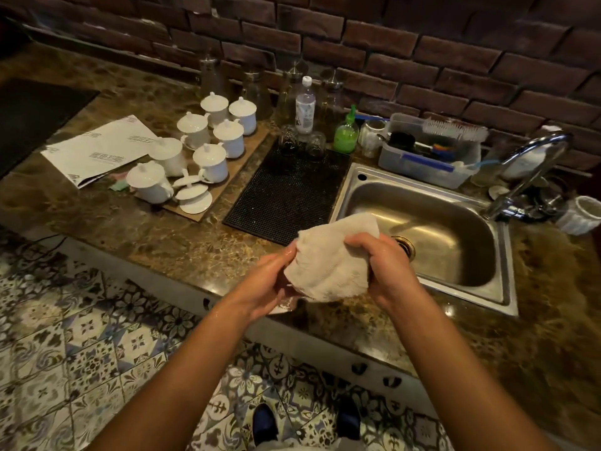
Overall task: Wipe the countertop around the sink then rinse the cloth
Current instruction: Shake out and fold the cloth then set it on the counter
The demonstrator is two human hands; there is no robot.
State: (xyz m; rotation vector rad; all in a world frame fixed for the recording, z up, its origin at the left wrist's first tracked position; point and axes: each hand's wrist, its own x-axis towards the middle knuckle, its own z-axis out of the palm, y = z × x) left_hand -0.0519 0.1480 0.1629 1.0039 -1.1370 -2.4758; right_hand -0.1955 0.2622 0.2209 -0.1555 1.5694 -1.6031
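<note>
Currently both my hands are closed on the cloth (328, 265), a pale, bunched rag held up in the air over the front edge of the countertop (162, 245), just at the left front corner of the sink (426, 242). My left hand (270, 284) cups it from below and the side, fingers curled under the lower fold. My right hand (387, 271) clamps the right edge, fingers wrapped over the top. Skin on both hands looks wet and shiny.

Sink basin: steel, drain visible just beyond my right hand. Faucet (533, 167) arcs over the right rim; no stream that I can see.

Left of the sink a black mesh mat (286, 193) lies flat, two upturned glasses at its far end. Beyond it, a green soap bottle (345, 133) and a clear water bottle (305, 107). White lidded cups (211, 141) crowd a brown board farther left, next to a printed paper sheet (97, 151). A plastic tub (429, 161) with brushes sits behind the sink against the brick wall.
</note>
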